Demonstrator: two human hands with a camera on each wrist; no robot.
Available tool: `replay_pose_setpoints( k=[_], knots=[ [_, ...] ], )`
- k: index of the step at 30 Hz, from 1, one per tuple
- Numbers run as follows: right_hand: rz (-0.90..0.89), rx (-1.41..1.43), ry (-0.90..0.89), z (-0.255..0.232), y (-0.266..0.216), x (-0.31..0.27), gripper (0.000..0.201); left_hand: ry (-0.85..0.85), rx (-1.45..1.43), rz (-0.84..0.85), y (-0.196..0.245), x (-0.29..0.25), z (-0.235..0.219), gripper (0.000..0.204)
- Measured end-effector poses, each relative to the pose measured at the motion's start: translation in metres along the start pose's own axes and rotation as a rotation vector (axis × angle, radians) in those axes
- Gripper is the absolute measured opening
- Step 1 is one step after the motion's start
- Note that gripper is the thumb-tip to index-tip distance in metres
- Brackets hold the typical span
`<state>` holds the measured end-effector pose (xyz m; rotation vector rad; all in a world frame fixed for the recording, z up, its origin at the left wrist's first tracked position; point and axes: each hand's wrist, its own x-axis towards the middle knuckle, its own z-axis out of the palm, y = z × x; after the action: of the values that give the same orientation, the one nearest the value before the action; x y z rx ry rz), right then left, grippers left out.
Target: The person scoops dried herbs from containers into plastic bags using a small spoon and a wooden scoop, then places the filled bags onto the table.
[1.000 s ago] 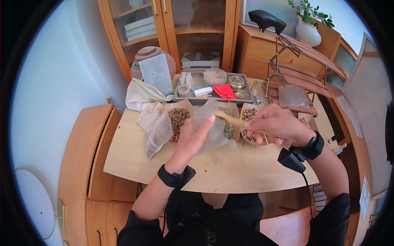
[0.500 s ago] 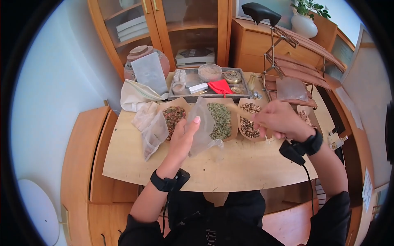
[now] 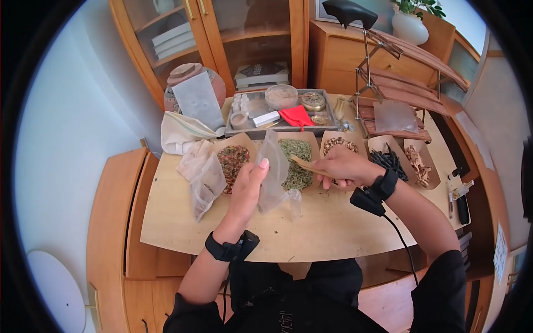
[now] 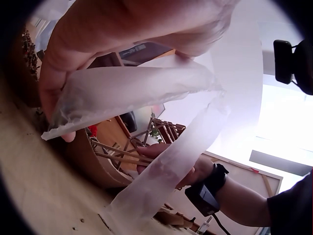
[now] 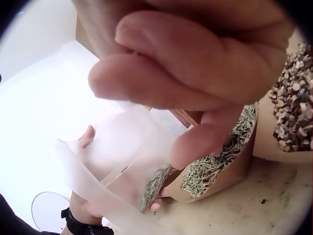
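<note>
My left hand [image 3: 248, 186] holds a frosted translucent bag [image 3: 271, 177] with its mouth spread. In the right wrist view, some green herb [image 5: 154, 188] shows at the lower end of this bag. My right hand [image 3: 347, 166] grips a pair of wooden tongs [image 3: 304, 164], whose two arms show in the left wrist view. The tongs' tips are down at the dried green herb [image 3: 297, 152] in a brown paper tray [image 3: 316, 147], just right of the bag. In the right wrist view, curled fingers [image 5: 161, 83] hide most of the tongs.
Beside the herb stand trays of dried red buds [image 3: 233, 161], brown chopped pieces [image 3: 340, 145], dark strips [image 3: 387, 161] and pale shavings [image 3: 417, 166]. Filled translucent bags [image 3: 206, 186] lie at left. Behind are a grey tray [image 3: 250, 133] with a red pouch [image 3: 295, 116] and a wooden rack [image 3: 400, 91].
My right hand first drew the tongs rightward from the bag, over the brown pieces, then brought them back left and down to the green herb. My left hand keeps holding the bag.
</note>
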<state>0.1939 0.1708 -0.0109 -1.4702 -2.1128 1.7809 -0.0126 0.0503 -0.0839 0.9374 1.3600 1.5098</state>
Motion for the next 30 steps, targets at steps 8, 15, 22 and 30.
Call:
replay_pose_setpoints(
  k=[8, 15, 22, 30],
  knots=[
    [-0.108, -0.014, 0.009, 0.008, 0.009, 0.016, 0.028, 0.024, -0.045, 0.028, -0.003, 0.001, 0.001, 0.046],
    [-0.072, 0.134, 0.052, -0.005, 0.011, -0.009, 0.026, -0.03, 0.033, -0.01, 0.006, -0.002, -0.008, 0.046],
    [-0.107, 0.12, 0.12, -0.024, 0.002, -0.033, 0.027, 0.076, 0.135, 0.047, 0.023, -0.009, 0.012, 0.057],
    [-0.174, 0.056, 0.076, -0.029, -0.042, -0.084, 0.026, 0.061, 0.219, 0.011, 0.026, -0.007, 0.013, 0.065]
  ],
)
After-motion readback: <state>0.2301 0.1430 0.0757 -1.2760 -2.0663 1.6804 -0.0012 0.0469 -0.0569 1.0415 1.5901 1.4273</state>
